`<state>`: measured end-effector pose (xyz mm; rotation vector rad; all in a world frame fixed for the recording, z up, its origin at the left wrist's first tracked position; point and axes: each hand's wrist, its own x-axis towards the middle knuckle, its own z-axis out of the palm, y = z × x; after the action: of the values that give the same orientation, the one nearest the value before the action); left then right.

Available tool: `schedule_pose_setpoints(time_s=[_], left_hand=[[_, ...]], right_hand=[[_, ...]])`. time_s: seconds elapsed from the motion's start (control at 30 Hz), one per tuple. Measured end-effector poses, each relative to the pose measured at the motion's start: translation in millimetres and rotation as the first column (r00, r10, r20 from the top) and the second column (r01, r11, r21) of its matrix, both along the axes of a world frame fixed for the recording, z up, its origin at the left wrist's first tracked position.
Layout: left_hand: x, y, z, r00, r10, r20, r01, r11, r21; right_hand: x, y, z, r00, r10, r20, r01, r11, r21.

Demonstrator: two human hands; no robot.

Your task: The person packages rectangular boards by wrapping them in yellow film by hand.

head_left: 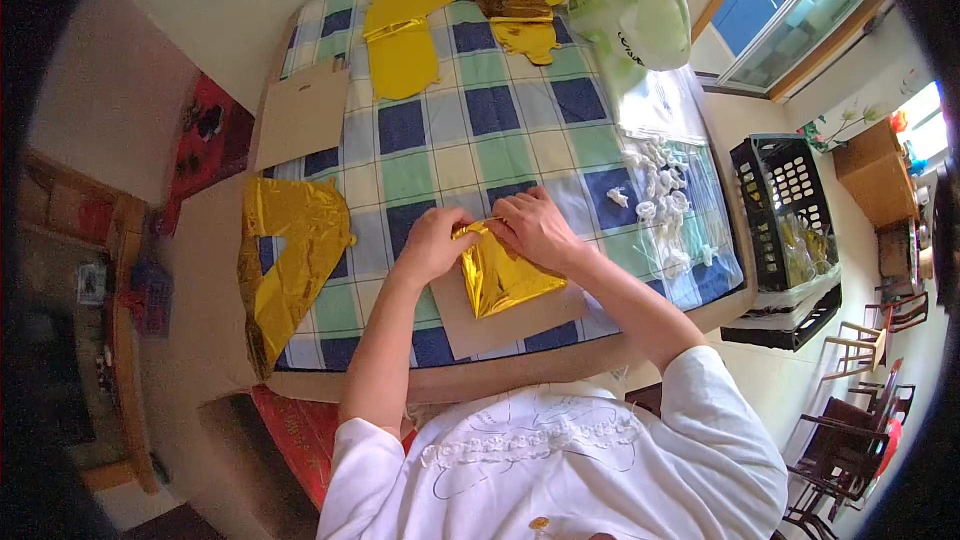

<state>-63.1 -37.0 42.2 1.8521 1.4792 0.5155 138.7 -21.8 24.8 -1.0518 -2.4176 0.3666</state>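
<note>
A gold foil balloon (508,278), flat and folded into a packet, lies on a piece of brown cardboard (470,332) near the table's front edge. The fingers of my left hand (432,243) are closed on its upper left corner. My right hand (541,230) pinches the top edge just to the right, its fingertips close to the left ones. The fingers partly hide that edge. To the left, another flat gold foil balloon (305,230) hangs partly over the table edge.
Several flat gold balloons (403,60) lie at the back of the checked tablecloth (410,165). A cardboard sheet (303,112) rests at left. A green-white plastic bag (645,15) and small white bundles (662,190) sit at right. Beyond the table stands a black crate (775,200).
</note>
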Motion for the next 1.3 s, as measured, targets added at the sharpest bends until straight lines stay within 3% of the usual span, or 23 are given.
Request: schedule_pose_setpoints(time_s=[0.03, 0.23, 0.33, 0.43, 0.53, 0.63, 0.73, 0.83, 0.93, 1.03, 1.13, 1.23, 1.3], left_hand=[[-1.5, 1.9, 2.5, 1.0, -0.001, 0.003, 0.002, 0.995, -0.104], [-10.3, 1.3, 2.9, 0.995, 0.054, 0.082, -0.046, 0.994, -0.097], [-14.7, 4.8, -3.3, 0.996, 0.036, 0.079, -0.032, 0.998, -0.055], [-20.5, 4.9, 6.4, 0.996, 0.05, 0.076, -0.039, 0.989, -0.145], [-30.1, 2.4, -3.4, 0.992, 0.099, 0.083, -0.092, 0.993, -0.079], [-30.6, -3.6, -5.5, 0.95, 0.274, -0.148, -0.266, 0.961, 0.073], [3.5, -23.5, -2.0, 0.956, 0.257, -0.139, -0.151, 0.842, 0.519], [36.7, -45.1, -19.2, 0.963, 0.09, -0.254, 0.06, 0.847, 0.528], [40.5, -50.3, -30.8, 0.963, 0.087, -0.254, 0.051, 0.869, 0.492], [40.6, -58.5, -19.3, 0.962, 0.076, -0.263, 0.092, 0.815, 0.572], [44.7, -104.9, -3.9, 0.952, -0.213, -0.22, 0.305, 0.728, 0.614], [35.5, -127.0, -10.2, 0.919, -0.271, -0.286, 0.391, 0.717, 0.577], [29.9, -130.4, -13.9, 0.947, -0.205, -0.247, 0.313, 0.755, 0.577]], right_hand=[[1.7, 0.0, -0.6, 1.0, 0.015, -0.014, -0.015, 1.0, 0.002], [32.2, 10.5, -2.5, 0.98, -0.045, -0.196, 0.019, 0.991, -0.133], [36.1, 12.8, -5.9, 0.978, -0.063, -0.2, 0.025, 0.982, -0.187], [34.6, 9.4, -2.3, 0.973, -0.089, -0.214, 0.049, 0.982, -0.185], [32.9, 7.8, -6.3, 0.972, -0.1, -0.213, 0.074, 0.989, -0.13], [31.4, 8.9, -11.6, 0.968, -0.128, -0.214, 0.103, 0.986, -0.128], [30.1, 9.1, -16.7, 0.965, -0.148, -0.217, 0.121, 0.984, -0.131], [29.1, 6.3, -10.4, 0.968, -0.177, -0.18, 0.145, 0.974, -0.176], [26.9, 2.2, -2.2, 0.973, -0.222, -0.058, 0.219, 0.974, -0.053], [13.4, 13.8, 2.6, 0.986, -0.127, -0.108, 0.125, 0.992, -0.028], [-11.1, 17.2, 5.8, 0.995, 0.007, -0.096, -0.008, 1.0, -0.006], [-31.0, 15.9, 3.8, 0.995, 0.076, -0.066, -0.082, 0.993, -0.086], [-35.3, 13.0, 0.1, 0.995, 0.056, -0.088, -0.062, 0.996, -0.071]])
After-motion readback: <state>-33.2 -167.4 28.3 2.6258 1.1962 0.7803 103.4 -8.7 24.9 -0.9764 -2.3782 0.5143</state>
